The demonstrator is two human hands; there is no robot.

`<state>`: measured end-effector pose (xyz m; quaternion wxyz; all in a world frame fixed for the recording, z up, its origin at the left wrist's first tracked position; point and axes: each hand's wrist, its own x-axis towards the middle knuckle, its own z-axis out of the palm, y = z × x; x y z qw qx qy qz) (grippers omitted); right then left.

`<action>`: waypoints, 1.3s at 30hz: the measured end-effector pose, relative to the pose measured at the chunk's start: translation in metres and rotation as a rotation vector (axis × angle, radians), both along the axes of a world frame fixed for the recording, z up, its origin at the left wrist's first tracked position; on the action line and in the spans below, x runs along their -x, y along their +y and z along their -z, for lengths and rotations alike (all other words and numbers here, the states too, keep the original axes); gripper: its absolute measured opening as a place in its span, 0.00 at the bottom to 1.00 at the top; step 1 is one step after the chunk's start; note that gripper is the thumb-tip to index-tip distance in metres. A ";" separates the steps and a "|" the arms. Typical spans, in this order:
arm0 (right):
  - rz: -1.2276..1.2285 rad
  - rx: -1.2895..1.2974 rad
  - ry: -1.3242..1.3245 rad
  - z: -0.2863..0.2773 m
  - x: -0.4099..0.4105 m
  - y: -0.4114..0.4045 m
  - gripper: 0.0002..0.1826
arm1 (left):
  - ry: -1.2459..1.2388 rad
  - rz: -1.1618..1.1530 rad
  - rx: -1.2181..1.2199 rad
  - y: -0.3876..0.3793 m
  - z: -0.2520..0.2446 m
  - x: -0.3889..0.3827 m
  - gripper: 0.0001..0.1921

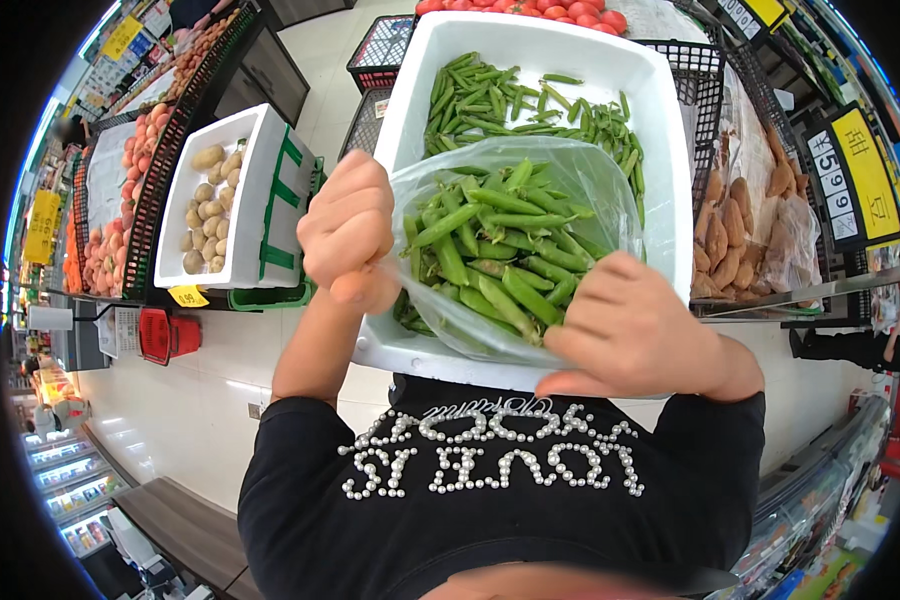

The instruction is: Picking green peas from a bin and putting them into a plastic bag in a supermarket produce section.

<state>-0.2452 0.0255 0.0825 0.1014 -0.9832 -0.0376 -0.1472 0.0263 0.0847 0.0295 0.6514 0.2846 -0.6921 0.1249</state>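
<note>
A clear plastic bag [607,180] full of green pea pods [510,240] is spread wide between my two hands. My left hand [352,232] is clenched on the bag's left edge. On the right, my right hand [630,322] grips the opposite edge, with its thumb towards me. Beneath and behind the bag stands a white foam box [401,120], its near rim close to my shirt. Loose pea pods [480,97] lie at the far end of the box, some of them small or broken. The bag hides the near part of the box's floor.
Left stands a white foam box [255,187] of potatoes [211,217], beside a rack of peaches [139,165]. Tomatoes [570,10] lie beyond the pea box. Sweet potatoes [727,232] and a price sign [855,180] are right. A red basket [169,335] sits on the floor.
</note>
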 end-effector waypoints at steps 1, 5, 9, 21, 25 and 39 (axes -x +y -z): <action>-0.052 0.070 -0.066 0.007 0.000 0.002 0.18 | -0.001 0.050 0.020 0.000 0.000 0.002 0.37; -0.010 0.293 -0.221 0.003 -0.005 -0.020 0.12 | -0.176 0.033 0.106 -0.015 -0.010 -0.004 0.36; 0.261 0.395 -0.443 0.010 -0.027 -0.099 0.03 | 0.016 -0.441 -0.198 -0.088 -0.017 -0.025 0.14; 0.728 -0.629 0.230 0.129 -0.014 -0.172 0.34 | 0.546 0.016 -1.556 -0.079 0.095 -0.014 0.33; 0.588 -0.708 0.442 0.115 0.011 -0.081 0.59 | 0.796 0.121 -1.744 -0.033 0.110 -0.016 0.37; 0.677 -1.332 -0.323 0.135 0.004 -0.078 0.55 | 0.669 0.354 -1.538 -0.060 0.014 -0.021 0.32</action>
